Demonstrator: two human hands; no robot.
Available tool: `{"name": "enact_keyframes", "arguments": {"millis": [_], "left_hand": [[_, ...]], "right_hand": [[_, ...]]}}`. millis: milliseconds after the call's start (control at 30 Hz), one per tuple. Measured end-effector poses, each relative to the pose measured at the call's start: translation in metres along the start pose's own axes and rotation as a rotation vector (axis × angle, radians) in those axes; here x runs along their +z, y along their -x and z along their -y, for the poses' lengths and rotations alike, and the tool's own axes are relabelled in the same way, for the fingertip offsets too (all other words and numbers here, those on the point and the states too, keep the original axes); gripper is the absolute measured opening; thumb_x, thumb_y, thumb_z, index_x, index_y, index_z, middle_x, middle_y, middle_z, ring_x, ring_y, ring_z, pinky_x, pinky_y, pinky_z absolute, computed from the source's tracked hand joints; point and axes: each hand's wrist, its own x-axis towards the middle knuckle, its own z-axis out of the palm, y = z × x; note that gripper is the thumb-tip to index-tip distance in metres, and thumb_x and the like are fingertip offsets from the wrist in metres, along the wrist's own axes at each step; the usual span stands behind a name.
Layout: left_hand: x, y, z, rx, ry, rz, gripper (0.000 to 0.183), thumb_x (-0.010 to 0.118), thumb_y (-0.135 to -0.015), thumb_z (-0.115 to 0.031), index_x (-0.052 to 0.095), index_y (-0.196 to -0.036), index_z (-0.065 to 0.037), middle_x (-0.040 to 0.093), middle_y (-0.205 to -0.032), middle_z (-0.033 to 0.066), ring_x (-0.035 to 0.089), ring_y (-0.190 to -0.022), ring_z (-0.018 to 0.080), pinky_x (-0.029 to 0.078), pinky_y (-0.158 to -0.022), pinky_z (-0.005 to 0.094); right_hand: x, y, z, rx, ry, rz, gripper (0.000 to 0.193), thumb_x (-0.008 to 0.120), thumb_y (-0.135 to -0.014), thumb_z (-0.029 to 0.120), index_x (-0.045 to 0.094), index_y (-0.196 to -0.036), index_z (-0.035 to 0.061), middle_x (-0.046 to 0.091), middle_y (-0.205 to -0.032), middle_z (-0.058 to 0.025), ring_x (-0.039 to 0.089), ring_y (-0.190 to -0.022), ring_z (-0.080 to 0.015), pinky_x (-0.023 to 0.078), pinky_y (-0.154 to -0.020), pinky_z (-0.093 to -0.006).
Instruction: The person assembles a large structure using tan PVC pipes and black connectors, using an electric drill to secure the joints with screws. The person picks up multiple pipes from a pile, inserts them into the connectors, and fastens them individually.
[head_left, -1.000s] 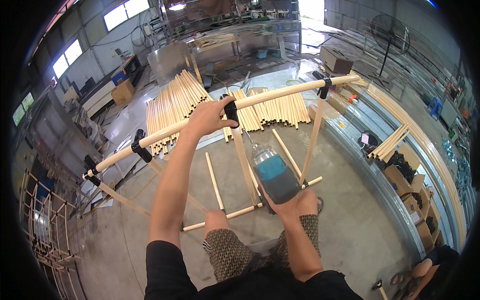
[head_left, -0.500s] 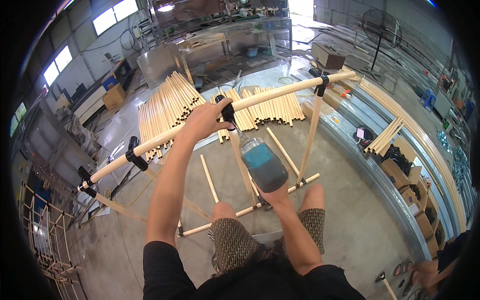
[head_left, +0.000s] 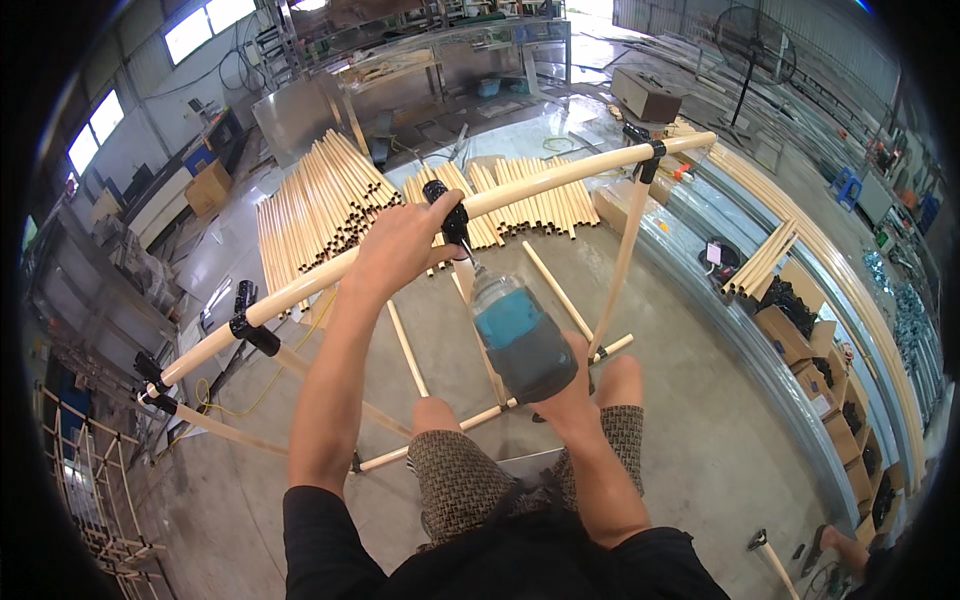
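Note:
My left hand [head_left: 392, 250] grips the long cream pipe [head_left: 550, 186] at the top of a pipe frame, fingers around it beside a black joint [head_left: 452, 218]. My right hand [head_left: 568, 400] holds a power driver [head_left: 522, 338] from below; its body looks teal and dark grey inside a clear, bottle-like cover. The thin metal bit [head_left: 467, 252] points up at the underside of the black joint; whether it sits in a screw is too small to tell. More black joints [head_left: 252, 330] clasp the pipe to the left, and another joint [head_left: 650, 160] sits near its right end.
Cream pipes [head_left: 325, 205] lie stacked on sheeting ahead. Cardboard boxes [head_left: 790, 335] of black joints and long metal profiles [head_left: 740, 370] line the right. The frame's lower pipe [head_left: 450, 436] crosses before my knees. A person's foot [head_left: 845, 545] shows at lower right, near a loose pipe [head_left: 775, 570].
My view has shifted slightly, and the driver with my right hand sits a little lower. My left hand keeps its grip at the joint. The person at lower right has mostly left view.

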Motion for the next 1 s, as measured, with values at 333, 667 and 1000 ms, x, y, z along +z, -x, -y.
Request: {"name": "enact_keyframes", "arguments": {"millis": [333,667,1000], "left_hand": [[0.001,-0.002,0.0,0.07,0.0,-0.031,0.068,0.078,-0.078,-0.036,0.049,-0.132,-0.008,0.066,-0.081,0.0157,0.065,-0.082,0.0358,0.049,-0.073,0.046],[-0.001,0.003,0.0,0.048,-0.035,-0.041,0.068,0.077,-0.078,-0.038,0.046,-0.133,-0.012,0.066,-0.082,0.0146,0.065,-0.08,0.0348,0.049,-0.071,0.0446],[0.005,0.002,0.002,0.082,-0.077,-0.094,0.07,0.078,-0.077,-0.04,0.048,-0.133,-0.011,0.064,-0.08,0.011,0.065,-0.078,0.0299,0.049,-0.068,0.0423]], "right_hand": [[-0.005,-0.003,-0.007,-0.187,0.184,0.006,0.029,0.076,-0.073,0.013,0.061,-0.094,-0.0004,0.063,-0.07,-0.0176,0.066,-0.065,-0.0367,0.049,-0.058,-0.0348],[-0.01,-0.006,-0.006,0.009,0.064,0.079,0.032,0.077,-0.07,0.017,0.058,-0.09,0.0019,0.063,-0.072,-0.0211,0.064,-0.072,-0.042,0.048,-0.057,-0.0381],[-0.008,-0.007,0.0,-0.048,0.085,-0.004,0.033,0.077,-0.069,0.017,0.057,-0.091,0.0019,0.064,-0.072,-0.0202,0.065,-0.072,-0.0411,0.049,-0.058,-0.0381]]}}
